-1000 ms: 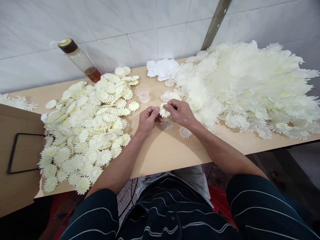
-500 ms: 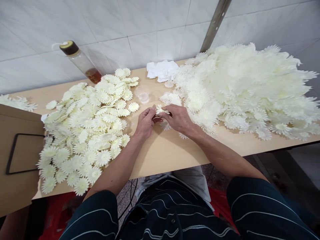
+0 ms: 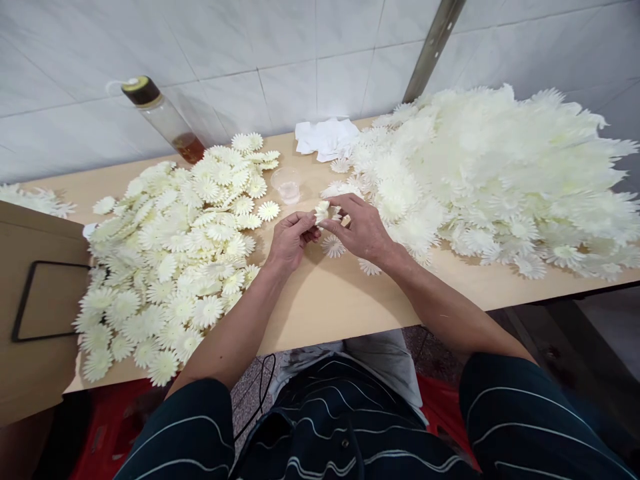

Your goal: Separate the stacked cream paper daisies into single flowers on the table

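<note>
Over the middle of the table, a small cream artificial flower is held between my two hands. My left hand pinches it at its left edge with thumb and fingertips. From the right, my right hand has its thumb and fingers closed around the petals. A pile of cream flowers lies to the left of my hands. On the right rises a larger heap of paler petal pieces. One loose petal piece rests on the table just under my right hand.
A small clear plastic cup stands beyond my hands, with crumpled white paper behind it. A bottle with brown liquid leans near the tiled wall. At the left edge is a cardboard box on the wooden table.
My right hand's fingers have lifted and spread a little around the flower, which now shows more of its petals. My left hand keeps its pinch. The view has shifted slightly.
</note>
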The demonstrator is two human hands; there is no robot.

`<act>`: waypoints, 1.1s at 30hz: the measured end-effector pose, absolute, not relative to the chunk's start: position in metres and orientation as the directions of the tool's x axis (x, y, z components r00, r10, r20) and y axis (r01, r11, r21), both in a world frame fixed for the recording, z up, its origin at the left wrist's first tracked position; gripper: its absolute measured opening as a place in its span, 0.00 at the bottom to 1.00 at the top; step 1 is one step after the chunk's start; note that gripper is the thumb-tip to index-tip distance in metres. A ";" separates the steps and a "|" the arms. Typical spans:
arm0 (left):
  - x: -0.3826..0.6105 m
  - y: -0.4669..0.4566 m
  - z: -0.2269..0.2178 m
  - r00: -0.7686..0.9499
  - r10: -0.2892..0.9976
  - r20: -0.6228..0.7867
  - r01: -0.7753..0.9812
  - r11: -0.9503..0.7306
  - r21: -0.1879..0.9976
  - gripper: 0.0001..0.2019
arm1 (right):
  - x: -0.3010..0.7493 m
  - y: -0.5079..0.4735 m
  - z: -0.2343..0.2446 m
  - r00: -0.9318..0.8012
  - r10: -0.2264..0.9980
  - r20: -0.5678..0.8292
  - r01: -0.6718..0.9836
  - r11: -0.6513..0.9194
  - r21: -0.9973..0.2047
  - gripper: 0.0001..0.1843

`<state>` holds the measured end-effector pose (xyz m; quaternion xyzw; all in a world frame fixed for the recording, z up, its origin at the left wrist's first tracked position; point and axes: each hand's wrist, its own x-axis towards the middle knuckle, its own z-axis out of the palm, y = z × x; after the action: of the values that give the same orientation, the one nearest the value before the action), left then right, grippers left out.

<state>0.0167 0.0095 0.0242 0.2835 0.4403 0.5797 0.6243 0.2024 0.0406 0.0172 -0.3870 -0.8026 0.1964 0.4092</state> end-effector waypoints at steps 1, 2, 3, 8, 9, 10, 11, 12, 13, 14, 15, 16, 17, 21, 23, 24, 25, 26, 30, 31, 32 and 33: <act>0.017 0.009 0.025 -0.060 0.971 -0.230 -0.471 0.175 0.864 0.18 | 0.202 0.041 0.019 -0.352 0.790 0.502 0.455 0.613 -0.646 0.40; 0.018 0.009 0.025 -0.059 0.970 -0.237 -0.468 0.183 0.865 0.17 | 0.202 0.041 0.021 -0.340 0.801 0.493 0.452 0.599 -0.661 0.41; 0.019 0.008 0.025 -0.056 0.969 -0.241 -0.469 0.188 0.863 0.17 | 0.201 0.040 0.023 -0.331 0.814 0.478 0.450 0.581 -0.678 0.41; 0.021 0.006 0.028 -0.018 0.971 -0.237 -0.514 0.194 0.836 0.15 | 0.195 0.032 0.033 -0.336 0.858 0.389 0.449 0.509 -0.734 0.42; 0.021 0.006 0.028 -0.015 0.971 -0.238 -0.516 0.197 0.834 0.15 | 0.194 0.029 0.034 -0.341 0.857 0.386 0.453 0.510 -0.731 0.42; 0.021 0.006 0.028 -0.016 0.970 -0.242 -0.514 0.199 0.834 0.16 | 0.194 0.028 0.035 -0.344 0.855 0.387 0.460 0.513 -0.725 0.42; 0.021 0.006 0.028 -0.020 0.969 -0.247 -0.512 0.203 0.835 0.16 | 0.194 0.026 0.036 -0.344 0.857 0.385 0.469 0.511 -0.720 0.41; 0.021 0.006 0.028 -0.024 0.967 -0.253 -0.512 0.206 0.834 0.17 | 0.194 0.026 0.036 -0.340 0.863 0.374 0.476 0.501 -0.722 0.40; 0.021 0.007 0.027 -0.024 0.966 -0.259 -0.513 0.210 0.832 0.18 | 0.194 0.026 0.035 -0.337 0.873 0.352 0.478 0.481 -0.735 0.40; 0.021 0.008 0.025 -0.024 0.964 -0.264 -0.517 0.214 0.829 0.18 | 0.195 0.026 0.033 -0.333 0.887 0.320 0.470 0.450 -0.759 0.39; 0.021 0.008 0.024 -0.025 0.963 -0.269 -0.523 0.217 0.824 0.18 | 0.195 0.028 0.031 -0.327 0.900 0.287 0.449 0.415 -0.791 0.38; 0.020 0.009 0.022 -0.025 0.961 -0.276 -0.528 0.222 0.820 0.18 | 0.196 0.030 0.029 -0.316 0.912 0.261 0.417 0.381 -0.826 0.37; 0.020 0.010 0.021 -0.028 0.959 -0.283 -0.533 0.225 0.816 0.18 | 0.197 0.032 0.027 -0.298 0.921 0.250 0.380 0.355 -0.854 0.37; 0.019 0.012 0.019 -0.084 0.952 -0.294 -0.534 0.206 0.820 0.20 | 0.199 0.037 0.023 -0.179 0.913 0.367 0.320 0.407 -0.856 0.41; 0.019 0.011 0.020 -0.116 0.954 -0.276 -0.518 0.179 0.836 0.21 | 0.199 0.035 0.024 -0.189 0.880 0.435 0.350 0.474 -0.808 0.39; 0.019 0.011 0.021 -0.122 0.958 -0.260 -0.505 0.166 0.847 0.23 | 0.198 0.034 0.025 -0.212 0.865 0.454 0.361 0.501 -0.787 0.36; 0.020 0.010 0.021 -0.123 0.963 -0.241 -0.491 0.152 0.858 0.24 | 0.197 0.032 0.026 -0.238 0.855 0.461 0.365 0.518 -0.774 0.34; 0.021 0.009 0.021 -0.119 0.968 -0.220 -0.477 0.138 0.868 0.25 | 0.196 0.031 0.027 -0.256 0.851 0.458 0.364 0.524 -0.770 0.32; 0.023 0.005 0.018 -0.057 0.985 -0.162 -0.456 0.118 0.882 0.26 | 0.193 0.031 0.028 -0.238 0.889 0.390 0.329 0.452 -0.829 0.29; 0.023 0.005 0.018 -0.037 0.986 -0.160 -0.464 0.124 0.877 0.26 | 0.194 0.032 0.029 -0.234 0.906 0.354 0.303 0.414 -0.858 0.29; 0.023 0.004 0.017 -0.018 0.987 -0.162 -0.473 0.134 0.871 0.26 | 0.194 0.032 0.029 -0.235 0.920 0.314 0.268 0.371 -0.889 0.29; 0.024 0.004 0.017 -0.003 0.986 -0.168 -0.482 0.146 0.864 0.26 | 0.195 0.033 0.030 -0.242 0.932 0.271 0.223 0.325 -0.919 0.29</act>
<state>0.0237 0.0045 0.0166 0.3068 0.4105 0.5771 0.6359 0.1950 0.0331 0.0304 -0.4239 -0.6808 0.3970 0.4462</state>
